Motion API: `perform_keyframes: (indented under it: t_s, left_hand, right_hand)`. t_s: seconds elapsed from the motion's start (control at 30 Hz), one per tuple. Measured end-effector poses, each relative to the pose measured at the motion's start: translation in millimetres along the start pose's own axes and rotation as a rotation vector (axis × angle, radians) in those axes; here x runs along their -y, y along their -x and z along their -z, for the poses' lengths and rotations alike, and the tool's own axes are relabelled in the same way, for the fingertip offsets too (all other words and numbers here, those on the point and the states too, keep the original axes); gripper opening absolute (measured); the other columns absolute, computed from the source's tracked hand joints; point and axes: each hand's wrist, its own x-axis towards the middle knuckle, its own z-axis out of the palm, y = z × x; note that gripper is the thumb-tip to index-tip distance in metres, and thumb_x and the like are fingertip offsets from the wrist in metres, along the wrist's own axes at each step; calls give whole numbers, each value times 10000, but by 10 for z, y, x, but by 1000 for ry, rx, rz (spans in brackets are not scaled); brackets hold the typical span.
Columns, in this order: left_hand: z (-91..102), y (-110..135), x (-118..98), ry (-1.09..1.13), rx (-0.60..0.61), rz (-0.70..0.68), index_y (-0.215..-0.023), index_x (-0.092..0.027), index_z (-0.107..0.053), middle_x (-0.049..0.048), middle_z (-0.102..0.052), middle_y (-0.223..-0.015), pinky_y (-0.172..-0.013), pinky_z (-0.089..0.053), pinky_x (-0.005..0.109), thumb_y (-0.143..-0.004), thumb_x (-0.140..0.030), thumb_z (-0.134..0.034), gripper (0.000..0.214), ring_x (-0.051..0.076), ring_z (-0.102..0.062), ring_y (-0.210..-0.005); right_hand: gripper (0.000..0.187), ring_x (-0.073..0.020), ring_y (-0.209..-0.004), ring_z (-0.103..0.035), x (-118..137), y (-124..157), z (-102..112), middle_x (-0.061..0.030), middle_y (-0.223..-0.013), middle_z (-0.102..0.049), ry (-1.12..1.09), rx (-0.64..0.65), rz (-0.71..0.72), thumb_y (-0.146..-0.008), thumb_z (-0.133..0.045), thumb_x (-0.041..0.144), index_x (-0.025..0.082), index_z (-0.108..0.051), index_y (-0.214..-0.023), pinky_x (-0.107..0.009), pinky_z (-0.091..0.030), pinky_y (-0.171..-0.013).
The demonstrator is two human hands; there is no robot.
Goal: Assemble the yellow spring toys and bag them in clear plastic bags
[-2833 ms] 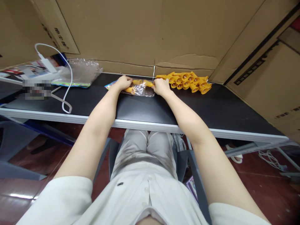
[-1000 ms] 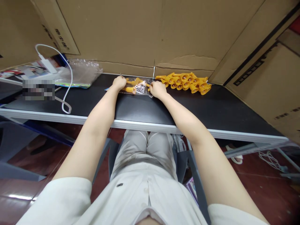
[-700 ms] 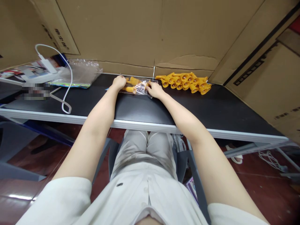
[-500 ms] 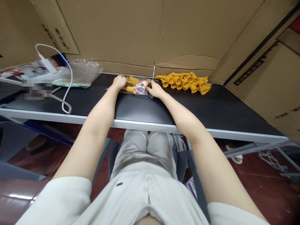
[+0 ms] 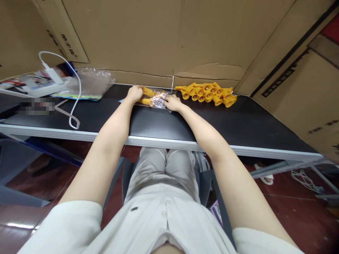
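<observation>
A small clear plastic bag (image 5: 156, 100) with orange toy pieces inside lies on the black table (image 5: 164, 123) near its far edge. My left hand (image 5: 134, 94) is closed on the bag's left end. My right hand (image 5: 172, 102) rests on the bag's right end with its fingers curled over the plastic. A pile of several loose orange trumpet-shaped toys (image 5: 209, 93) lies just to the right of my right hand, apart from it.
Cardboard sheets (image 5: 148, 38) wall in the back and right of the table. At far left lie a heap of clear bags (image 5: 91, 83), a white charger with its cable (image 5: 71, 102) and printed papers (image 5: 31, 83). My lap and chair are below the table's front edge.
My right hand has slid left along the bag, away from the loose toy pile. The bag has bunched up shorter between my hands. My left hand has stayed put.
</observation>
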Motion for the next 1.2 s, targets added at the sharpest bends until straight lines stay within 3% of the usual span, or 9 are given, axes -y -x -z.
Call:
perform_keyframes:
  t_s: [0.17,0.33,0.43,0.53,0.7,0.9,1.0,1.1,1.2]
  left_hand:
    - [26,61,-89,-23,55,-5,-1607,-91,-656,106,-532,-1765,-1381,-311,266,-995,-105,-386,670,219,-478,-1665]
    - [0,41,-88,-70,83,-79,-1594,-117,-679,100,-623,-1692,-1368,-351,303,-991,-142,-379,673,244,-518,-1636]
    - [-25,22,-71,-92,110,-106,-1558,-107,-709,120,-643,-1671,-1356,-364,310,-990,-145,-375,659,260,-549,-1612]
    - [-41,16,-52,-107,128,-104,-1590,-109,-675,141,-633,-1679,-1339,-400,347,-976,-140,-376,684,287,-563,-1602]
    - [-49,15,-22,-135,157,-69,-1663,-100,-586,168,-600,-1707,-1347,-381,351,-987,-164,-382,709,292,-545,-1615]
    - [-90,-30,31,-87,137,-68,-1645,-123,-620,132,-608,-1708,-1352,-366,306,-987,-186,-405,695,258,-527,-1627]
    - [-96,-30,36,-106,141,-70,-1666,-113,-591,141,-587,-1724,-1355,-366,317,-1015,-192,-378,690,259,-521,-1634]
    - [-80,-7,17,-131,149,-71,-1684,-88,-561,167,-552,-1746,-1351,-367,317,-1035,-195,-351,690,267,-521,-1636]
    - [-56,19,-9,-137,157,-70,-1689,-105,-559,156,-562,-1741,-1345,-370,306,-1032,-189,-356,693,262,-529,-1630]
  right_hand:
    - [603,-416,-1683,-370,-2,-11,-5,-119,-1847,-390,0,-1,-18,-1163,-388,328,205,-521,-1739,-653,-339,-1351]
    - [541,-416,-1640,-444,-2,-1,0,-181,-1773,-493,-42,-26,3,-1182,-388,304,145,-612,-1648,-617,-399,-1319]
    - [495,-413,-1535,-556,-20,28,42,-250,-1615,-630,-17,-117,23,-1170,-377,230,50,-711,-1487,-572,-458,-1273]
    - [440,-444,-1462,-592,-112,44,92,-299,-1503,-679,56,-257,-47,-1088,-420,116,16,-762,-1345,-619,-442,-1264]
    - [427,-445,-1436,-578,-413,-9,84,-292,-1459,-686,84,-425,-143,-1025,-514,103,38,-748,-1376,-658,-408,-1250]
    - [436,-448,-1423,-586,-526,-122,-1,-303,-1438,-719,226,-374,-210,-994,-547,79,13,-754,-1372,-667,-429,-1202]
    - [396,-470,-1461,-556,-533,-207,-47,-326,-1410,-709,160,-409,-215,-1005,-532,73,-25,-751,-1320,-705,-374,-1222]
    - [353,-519,-1496,-503,-564,-267,-68,-303,-1379,-717,52,-478,-196,-1030,-594,202,24,-761,-1285,-788,-326,-1207]
    - [418,-546,-1537,-443,-567,-260,-41,-344,-1446,-670,43,-450,-247,-1029,-597,258,-6,-741,-1320,-803,-294,-1215]
